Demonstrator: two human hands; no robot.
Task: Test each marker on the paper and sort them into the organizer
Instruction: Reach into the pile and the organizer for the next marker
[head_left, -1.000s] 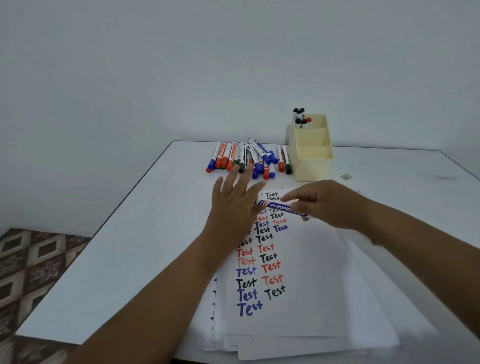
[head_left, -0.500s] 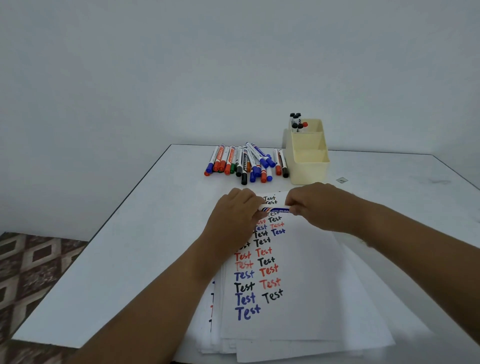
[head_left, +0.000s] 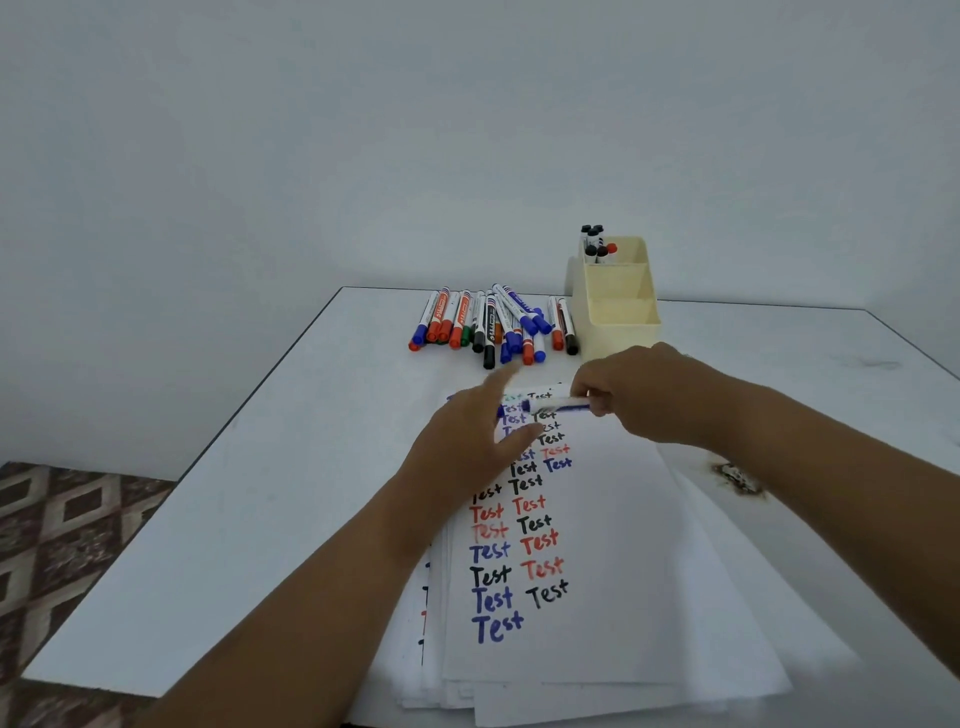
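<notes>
Here your right hand (head_left: 657, 397) pinches a blue-capped white marker (head_left: 558, 405), level above the top of the white paper sheet (head_left: 613, 571) scrawled with "Test", while your left hand (head_left: 470, 441) hovers spread beside it, holding nothing; the cream plastic organizer (head_left: 621, 317) stands beyond on the white worktop (head_left: 249, 493).

markers (head_left: 493, 327) left of organizer (head_left: 618, 306) (touching)

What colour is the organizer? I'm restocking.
Pale cream-yellow organizer, clearest in the head view.

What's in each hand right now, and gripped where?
Right hand pinches the blue marker at its right end. Left hand holds nothing, fingers spread over the paper.
</notes>
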